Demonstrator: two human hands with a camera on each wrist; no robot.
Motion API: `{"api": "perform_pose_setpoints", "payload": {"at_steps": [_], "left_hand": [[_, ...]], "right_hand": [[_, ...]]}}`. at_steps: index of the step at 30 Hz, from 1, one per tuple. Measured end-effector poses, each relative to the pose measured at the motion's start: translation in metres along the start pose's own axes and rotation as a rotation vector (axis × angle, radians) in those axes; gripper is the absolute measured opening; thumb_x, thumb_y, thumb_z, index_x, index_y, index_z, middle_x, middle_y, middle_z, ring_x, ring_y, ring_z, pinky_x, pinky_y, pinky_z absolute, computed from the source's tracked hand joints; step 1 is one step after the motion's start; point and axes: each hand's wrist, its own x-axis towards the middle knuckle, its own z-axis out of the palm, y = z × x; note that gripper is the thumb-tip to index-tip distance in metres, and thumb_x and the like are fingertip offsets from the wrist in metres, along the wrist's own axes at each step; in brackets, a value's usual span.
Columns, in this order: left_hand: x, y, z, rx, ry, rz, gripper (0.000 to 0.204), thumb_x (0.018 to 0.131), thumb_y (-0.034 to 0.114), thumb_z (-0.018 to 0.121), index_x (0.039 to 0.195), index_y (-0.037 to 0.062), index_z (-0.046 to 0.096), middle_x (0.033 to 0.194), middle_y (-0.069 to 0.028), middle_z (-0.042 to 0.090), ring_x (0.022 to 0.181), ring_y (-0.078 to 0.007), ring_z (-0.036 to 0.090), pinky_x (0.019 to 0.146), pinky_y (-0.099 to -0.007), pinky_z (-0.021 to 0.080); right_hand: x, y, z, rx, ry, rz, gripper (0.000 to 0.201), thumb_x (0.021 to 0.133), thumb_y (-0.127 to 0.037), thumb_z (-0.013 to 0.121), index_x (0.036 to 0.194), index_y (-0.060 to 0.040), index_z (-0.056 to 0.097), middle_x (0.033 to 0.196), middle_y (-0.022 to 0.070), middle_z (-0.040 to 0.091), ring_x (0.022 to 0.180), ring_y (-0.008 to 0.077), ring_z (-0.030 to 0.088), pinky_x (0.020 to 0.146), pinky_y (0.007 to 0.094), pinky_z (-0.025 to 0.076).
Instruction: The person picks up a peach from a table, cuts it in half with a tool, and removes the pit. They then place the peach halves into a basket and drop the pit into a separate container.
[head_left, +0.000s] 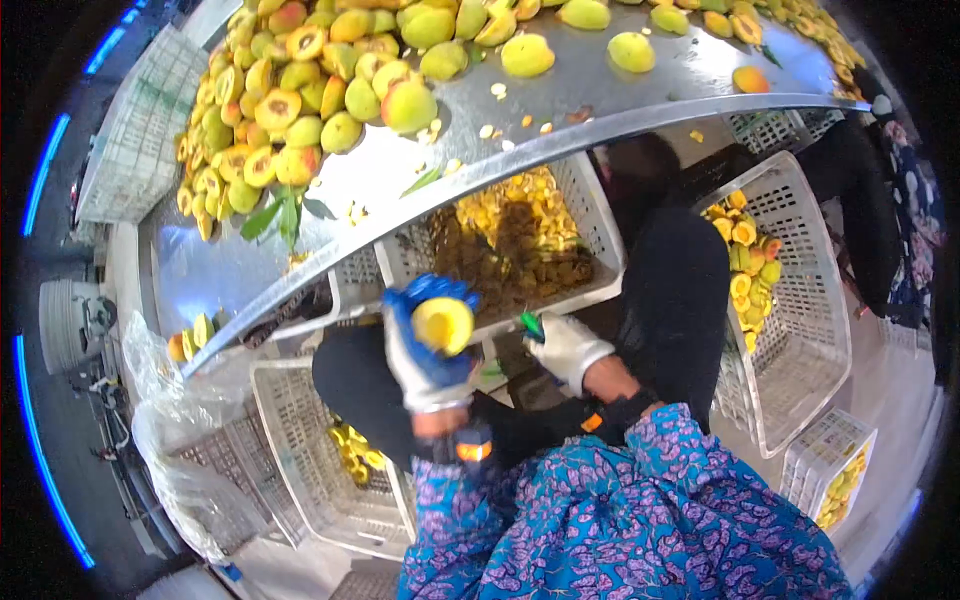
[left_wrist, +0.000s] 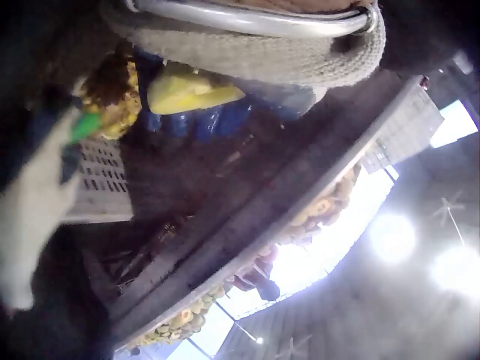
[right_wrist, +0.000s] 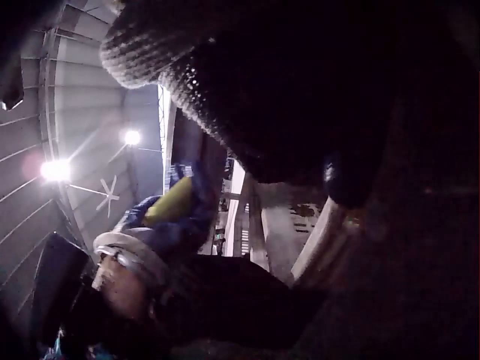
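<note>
In the head view my left hand [head_left: 428, 345], in a white and blue glove, holds a yellow peach half [head_left: 443, 326] with its hollowed cut face turned up. The left wrist view shows that peach half [left_wrist: 191, 91] against the blue fingers. To its right my right hand [head_left: 568, 350], in a white glove, grips a small tool with a green handle [head_left: 531, 322]; its working end is hidden. Both hands are above the person's lap, close to a white crate [head_left: 606, 235] with yellow fruit pieces and brown scraps inside.
A metal table [head_left: 560, 110] with a raised edge crosses in front, bearing a heap of whole and halved peaches [head_left: 290, 105]. Another white crate [head_left: 800, 330] with peach halves stands at the right, and a crate [head_left: 290, 400] stands at the left beside clear plastic wrap [head_left: 190, 430].
</note>
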Motion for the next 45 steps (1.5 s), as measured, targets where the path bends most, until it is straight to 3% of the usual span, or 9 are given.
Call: {"api": "perform_pose_setpoints", "payload": {"at_steps": [2,5,10,19,21,27,30,37,45], "left_hand": [[-0.009,0.043,0.007,-0.098,-0.246,0.159,0.038,0.092,0.039,0.043,0.1,0.0036,0.056,0.093,-0.0096,0.061,0.09,-0.0256,0.057,0.084,-0.044,0.045],[-0.029,0.112,-0.014,0.343,0.08,0.619,0.035,0.092,0.031,0.045,0.1,-0.001,0.056,0.093,-0.0113,0.061,0.087,-0.0236,0.059,0.08,-0.0378,0.049],[-0.042,0.18,-0.086,1.279,0.599,0.567,0.022,0.083,0.004,0.061,0.101,-0.0064,0.061,0.095,-0.0091,0.064,0.084,-0.0139,0.059,0.079,-0.0266,0.046],[0.086,0.034,0.21,1.485,-0.284,0.598,0.045,0.075,0.012,0.069,0.116,0.0012,0.054,0.099,-0.0088,0.062,0.089,-0.014,0.059,0.078,-0.0269,0.047],[0.132,0.008,0.239,1.754,-0.481,0.965,0.048,0.074,0.019,0.068,0.119,0.0082,0.054,0.109,-0.0132,0.06,0.097,-0.0228,0.06,0.084,-0.0312,0.046],[0.184,-0.02,0.254,2.268,-0.569,0.77,0.054,0.068,0.027,0.071,0.117,0.011,0.055,0.112,-0.0165,0.057,0.101,-0.0331,0.055,0.089,-0.037,0.043],[0.181,-0.008,0.233,2.072,-0.526,0.852,0.053,0.068,0.026,0.071,0.115,0.0086,0.056,0.109,-0.0146,0.059,0.1,-0.0289,0.058,0.087,-0.0347,0.045],[0.092,0.06,0.152,-0.017,-0.583,-0.244,0.056,0.091,0.038,0.047,0.134,0.0043,0.033,0.129,-0.0206,0.042,0.109,-0.034,0.052,0.086,-0.0462,0.05],[-0.007,0.021,0.043,-0.234,-0.23,-0.189,0.051,0.09,0.045,0.044,0.12,0.0038,0.05,0.12,-0.0129,0.054,0.112,-0.0284,0.05,0.099,-0.046,0.037]], "right_hand": [[-0.008,-0.002,-0.007,-0.002,0.024,0.029,0.031,0.08,-0.033,0.056,0.092,-0.0043,0.059,0.087,0.0234,0.06,0.084,0.0406,0.058,0.072,0.048,0.044],[-0.003,0.007,-0.004,0.041,0.036,-0.006,0.029,0.081,-0.032,0.057,0.091,-0.0051,0.059,0.087,0.0228,0.061,0.085,0.0399,0.058,0.071,0.0467,0.045],[-0.009,0.008,-0.008,-0.002,-0.025,-0.078,0.027,0.082,-0.03,0.051,0.092,-0.0066,0.06,0.088,0.022,0.062,0.081,0.0394,0.059,0.069,0.047,0.047],[-0.007,0.015,0.008,0.164,-0.095,-0.037,0.027,0.083,-0.017,0.055,0.103,0.0007,0.05,0.085,0.0234,0.061,0.078,0.0374,0.061,0.066,0.0441,0.048],[-0.006,0.015,0.01,0.162,-0.128,-0.022,0.031,0.083,-0.018,0.054,0.106,0.0009,0.047,0.089,0.024,0.06,0.079,0.0386,0.06,0.068,0.0452,0.047],[-0.001,0.015,0.007,0.186,-0.14,-0.058,0.034,0.083,-0.018,0.053,0.11,0.0014,0.045,0.094,0.0252,0.059,0.083,0.0423,0.059,0.071,0.0482,0.045],[-0.003,0.012,-0.005,0.23,-0.2,-0.053,0.031,0.084,-0.018,0.052,0.107,0.0014,0.047,0.092,0.0261,0.059,0.084,0.0417,0.059,0.072,0.049,0.045],[-0.005,0.016,-0.008,0.091,-0.028,-0.016,0.032,0.079,-0.027,0.062,0.091,0.0019,0.057,0.087,0.0249,0.061,0.083,0.0398,0.059,0.071,0.0465,0.047],[-0.025,0.0,-0.016,0.689,0.109,-0.187,0.024,0.083,-0.022,0.062,0.092,-0.001,0.055,0.075,0.0134,0.06,0.067,0.0211,0.057,0.064,0.0334,0.045]]}}
